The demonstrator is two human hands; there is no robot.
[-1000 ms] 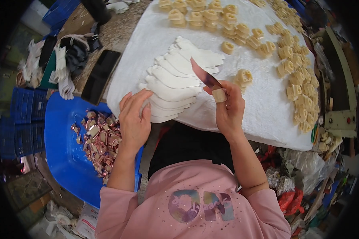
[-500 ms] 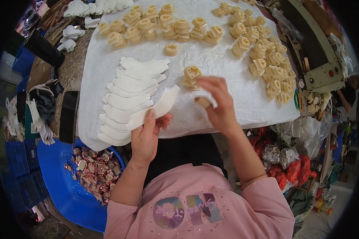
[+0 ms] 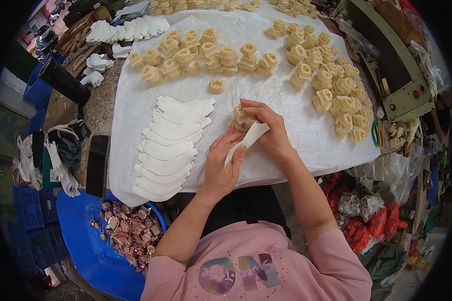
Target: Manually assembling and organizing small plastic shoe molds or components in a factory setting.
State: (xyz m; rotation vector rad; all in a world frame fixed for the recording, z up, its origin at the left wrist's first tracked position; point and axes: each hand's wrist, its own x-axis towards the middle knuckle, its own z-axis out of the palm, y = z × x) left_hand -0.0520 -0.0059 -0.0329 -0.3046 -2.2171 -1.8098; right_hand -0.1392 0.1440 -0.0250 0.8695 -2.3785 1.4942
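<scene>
My left hand (image 3: 223,165) is closed on a curved white strip (image 3: 249,139), its thumb pressed on the strip's lower end. The strip slants up to my right hand (image 3: 272,131). My right hand's fingers bend over a small stack of cream ring-shaped pieces (image 3: 237,118); its thumb is hidden behind the strip, and what it grips, if anything, cannot be made out. Left of my hands, a fanned row of similar white strips (image 3: 168,145) overlaps on the white sheet (image 3: 256,179). A single cream ring (image 3: 217,87) sits beyond my hands.
Clusters of stacked cream rings (image 3: 183,57) stand at the back and right. A black phone (image 3: 97,166) lies left of the sheet. A blue tub (image 3: 80,236) with reddish scraps stands lower left. A machine with a red button (image 3: 415,94) is at right, with red bags (image 3: 379,220) below.
My left hand has carried its strip rightward and away from the row, to my right hand. My right hand's fingers have come down over the cream stack. The whole view has shifted slightly.
</scene>
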